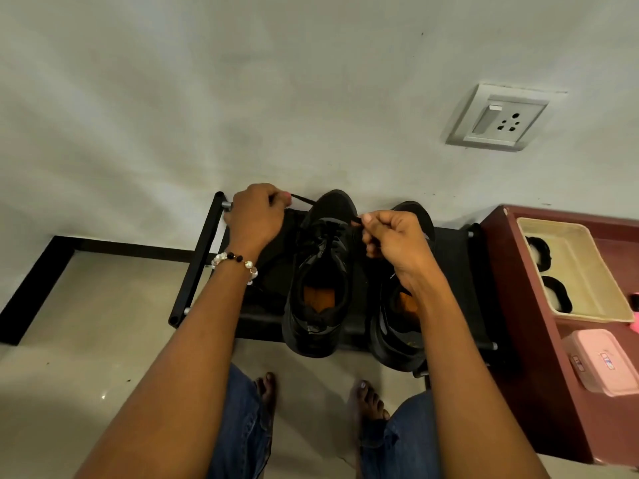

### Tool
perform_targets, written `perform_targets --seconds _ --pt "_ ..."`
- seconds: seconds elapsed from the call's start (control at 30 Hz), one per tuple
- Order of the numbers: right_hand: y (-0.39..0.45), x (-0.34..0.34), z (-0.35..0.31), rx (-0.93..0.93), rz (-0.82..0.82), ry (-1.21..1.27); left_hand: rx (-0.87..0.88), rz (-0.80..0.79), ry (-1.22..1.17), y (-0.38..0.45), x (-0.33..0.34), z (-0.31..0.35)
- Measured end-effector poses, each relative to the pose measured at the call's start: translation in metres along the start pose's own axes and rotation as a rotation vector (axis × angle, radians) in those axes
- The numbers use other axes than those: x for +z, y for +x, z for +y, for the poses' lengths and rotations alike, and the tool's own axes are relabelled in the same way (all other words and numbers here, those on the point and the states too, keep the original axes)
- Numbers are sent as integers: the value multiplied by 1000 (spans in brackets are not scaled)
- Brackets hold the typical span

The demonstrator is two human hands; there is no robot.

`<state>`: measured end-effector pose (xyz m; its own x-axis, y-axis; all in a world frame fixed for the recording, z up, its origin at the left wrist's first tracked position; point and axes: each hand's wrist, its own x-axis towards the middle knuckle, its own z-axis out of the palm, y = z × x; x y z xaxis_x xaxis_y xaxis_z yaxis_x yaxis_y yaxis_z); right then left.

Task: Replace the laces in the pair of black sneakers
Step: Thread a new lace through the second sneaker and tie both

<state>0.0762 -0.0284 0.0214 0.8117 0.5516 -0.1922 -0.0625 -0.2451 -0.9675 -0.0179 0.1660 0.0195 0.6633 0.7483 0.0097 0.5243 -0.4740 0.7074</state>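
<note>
Two black sneakers are sitting side by side on a low black shoe rack point(193, 271) that is standing against the far wall, toes pointing away from the person. The left sneaker point(321, 288) is lying roughly at the middle of the rack, and the right sneaker point(397, 326) is resting just beside it, partly hidden under the right forearm.

The left hand point(254, 219) is hovering over the far left part of the rack, its fingers closed on one end of a black lace point(304, 200), which is running taut from the fingertips down toward the eyelets of the left sneaker. The right hand point(394, 236) is hanging over the gap between the two shoes, its fingers pinching the other lace end point(356, 221) close to the left sneaker's tongue. A beaded bracelet point(238, 262) is circling the left wrist.

To the right, a maroon cabinet point(518, 305) is carrying a cream tray point(581, 271) and a pink box point(601, 361). A wall socket point(498, 117) is showing on the far wall. Bare feet and blue jeans are appearing at the near edge.
</note>
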Motion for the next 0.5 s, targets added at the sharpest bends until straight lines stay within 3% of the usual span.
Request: perform_targets --seconds 0.07,0.13,0.2,0.27,0.37,0.5 --pt "2 3 3 -5 -2 -57 -53 -17 268 -2 3 -2" --pt "2 9 3 -23 -34 -110 48 -53 381 -5 8 2" --pt "2 15 1 -64 -41 -114 303 -149 203 -8 12 11" --pt "1 17 -2 -85 3 -61 436 -316 -103 -15 14 23" --pt "-2 17 -2 -75 74 31 449 -440 -274 -22 16 28" --pt "-2 19 0 -71 83 130 342 -429 -351 -19 13 24"
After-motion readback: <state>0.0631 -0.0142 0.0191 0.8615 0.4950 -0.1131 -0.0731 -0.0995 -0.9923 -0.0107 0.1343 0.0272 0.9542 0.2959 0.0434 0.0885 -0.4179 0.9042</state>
